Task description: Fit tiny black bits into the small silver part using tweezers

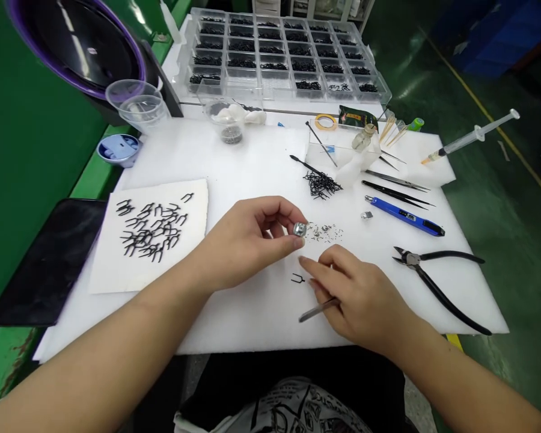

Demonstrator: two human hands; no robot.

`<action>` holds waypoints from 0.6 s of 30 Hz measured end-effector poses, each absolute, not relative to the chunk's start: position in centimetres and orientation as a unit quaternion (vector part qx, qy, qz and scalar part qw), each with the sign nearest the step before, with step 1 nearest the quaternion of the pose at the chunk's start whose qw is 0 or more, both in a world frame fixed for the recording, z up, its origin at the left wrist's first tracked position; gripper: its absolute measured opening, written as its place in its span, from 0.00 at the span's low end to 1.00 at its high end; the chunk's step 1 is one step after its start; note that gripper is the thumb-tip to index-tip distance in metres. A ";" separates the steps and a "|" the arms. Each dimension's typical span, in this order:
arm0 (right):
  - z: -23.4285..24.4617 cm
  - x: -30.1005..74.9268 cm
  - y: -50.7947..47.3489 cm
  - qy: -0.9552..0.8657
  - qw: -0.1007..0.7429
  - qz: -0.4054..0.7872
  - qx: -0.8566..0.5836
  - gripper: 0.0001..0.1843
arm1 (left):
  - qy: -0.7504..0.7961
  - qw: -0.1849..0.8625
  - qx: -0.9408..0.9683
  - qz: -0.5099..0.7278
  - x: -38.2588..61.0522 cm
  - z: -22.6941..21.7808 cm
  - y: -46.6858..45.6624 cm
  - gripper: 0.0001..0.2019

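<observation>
My left hand point(247, 237) is closed in a pinch on a small silver metal part point(300, 228), held just above the white foam mat point(252, 156). My right hand point(356, 297) rests on the mat with its fingers curled round metal tweezers point(318, 310), whose rear end points to the left. A single black forked piece point(298, 278) lies on the mat just left of my right fingertips. A scatter of tiny metal bits point(324, 231) lies right of the silver part, and a heap of black forked pieces point(322, 183) lies further back.
A white sheet point(151, 231) at left carries several black forked pieces. At right lie black pliers point(437, 282), a blue-handled tool point(406, 216) and more tweezers point(397, 192). A compartment box point(279, 54) stands behind. Clear cups point(137, 105), a syringe point(471, 137) and a dark tablet point(49, 258) are also present.
</observation>
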State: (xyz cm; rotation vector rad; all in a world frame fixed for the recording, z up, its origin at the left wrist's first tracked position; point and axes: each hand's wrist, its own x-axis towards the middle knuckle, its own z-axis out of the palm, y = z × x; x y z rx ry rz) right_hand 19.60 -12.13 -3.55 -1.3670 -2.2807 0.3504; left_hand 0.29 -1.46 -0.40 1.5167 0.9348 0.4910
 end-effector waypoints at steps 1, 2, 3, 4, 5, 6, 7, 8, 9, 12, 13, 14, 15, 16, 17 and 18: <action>-3.5 19.2 -11.8 -0.818 0.216 0.148 -0.512 0.20 | 0.403 0.604 0.649 0.228 0.2 -0.3 -1.5 0.07; -3.4 18.8 -11.4 -0.813 0.201 0.168 -0.520 0.18 | 0.404 0.604 0.643 0.244 0.1 -0.3 -1.5 0.07; -3.3 18.5 -11.1 -0.814 0.179 0.182 -0.522 0.16 | 0.404 0.605 0.636 0.258 0.0 -0.3 -1.6 0.07; -3.2 18.2 -10.8 -0.821 0.150 0.188 -0.518 0.15 | 0.404 0.606 0.630 0.271 -0.1 -0.3 -1.6 0.07; -3.0 17.9 -10.6 -0.832 0.120 0.185 -0.510 0.14 | 0.403 0.606 0.625 0.283 -0.2 -0.3 -1.6 0.08; -2.7 17.8 -10.4 -0.846 0.089 0.174 -0.497 0.14 | 0.402 0.605 0.622 0.291 -0.2 -0.3 -1.7 0.08; -2.3 17.8 -10.2 -0.859 0.064 0.161 -0.481 0.14 | 0.401 0.604 0.622 0.295 -0.3 -0.3 -1.7 0.08; -1.6 18.0 -9.9 -0.871 0.046 0.156 -0.464 0.15 | 0.402 0.602 0.623 0.295 -0.3 -0.3 -1.7 0.08; -0.9 18.4 -9.6 -0.879 0.040 0.165 -0.446 0.15 | 0.405 0.600 0.625 0.293 -0.3 -0.3 -1.7 0.07; 1.7 20.0 -8.2 -0.852 0.132 0.283 -0.421 0.13 | 0.419 0.590 0.630 0.283 -0.3 -0.5 -1.7 0.07; 2.3 20.6 -7.6 -0.824 0.193 0.307 -0.434 0.10 | 0.422 0.585 0.632 0.282 -0.3 -0.6 -1.7 0.07; 2.6 21.0 -6.9 -0.786 0.236 0.321 -0.473 0.07 | 0.427 0.580 0.635 0.281 -0.3 -0.7 -1.7 0.07; 2.6 21.3 -6.3 -0.742 0.296 0.321 -0.510 0.03 | 0.432 0.573 0.637 0.282 -0.3 -0.7 -1.7 0.06; 2.3 21.3 -5.9 -0.684 0.370 0.330 -0.535 0.04 | 0.437 0.565 0.640 0.284 -0.3 -0.8 -1.8 0.06; 1.7 21.2 -5.5 -0.623 0.431 0.361 -0.544 0.09 | 0.443 0.556 0.643 0.284 -0.2 -0.8 -1.8 0.06; 1.0 20.9 -5.3 -0.574 0.474 0.403 -0.532 0.15 | 0.450 0.549 0.644 0.285 -0.2 -0.8 -1.9 0.05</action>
